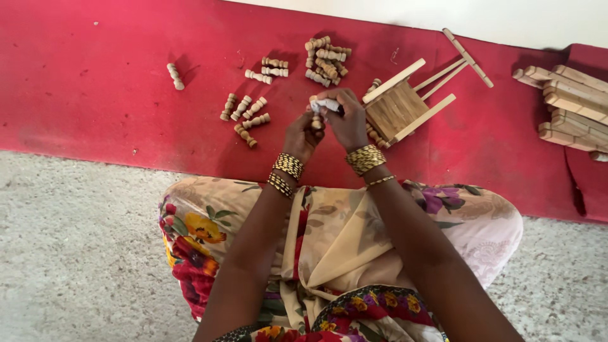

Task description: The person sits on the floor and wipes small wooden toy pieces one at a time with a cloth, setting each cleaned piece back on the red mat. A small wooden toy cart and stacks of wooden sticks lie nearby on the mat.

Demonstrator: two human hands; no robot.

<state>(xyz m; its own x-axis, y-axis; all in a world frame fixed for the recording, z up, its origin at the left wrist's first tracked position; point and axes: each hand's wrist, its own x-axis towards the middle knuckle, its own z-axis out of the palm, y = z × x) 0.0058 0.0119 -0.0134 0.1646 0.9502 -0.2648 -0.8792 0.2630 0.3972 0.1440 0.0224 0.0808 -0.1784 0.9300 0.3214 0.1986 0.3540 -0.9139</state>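
So from the head view, we had both hands up over the red mat (95,95), working right next to each other. Our left hand (303,134) was curled around a small turned wooden peg (316,121), which stood roughly upright in the picture, long axis running from our lap toward the far edge of the mat, top end tucked under the fingers. Our right hand (348,120) was closed on a little white piece (325,104), pinched right at the top of that peg; we couldn't tell what it was.

Just right of our hands lay a small wooden frame (399,107) with a woven seat, tipped on its side, its rails pointing diagonally up and to the right. More loose pegs sat on the mat: a heap (326,60) beyond our hands, a row (244,113) to the left, and one lone peg (175,76) well apart further left. A stack of wooden slats (573,104) sat at the far right edge.
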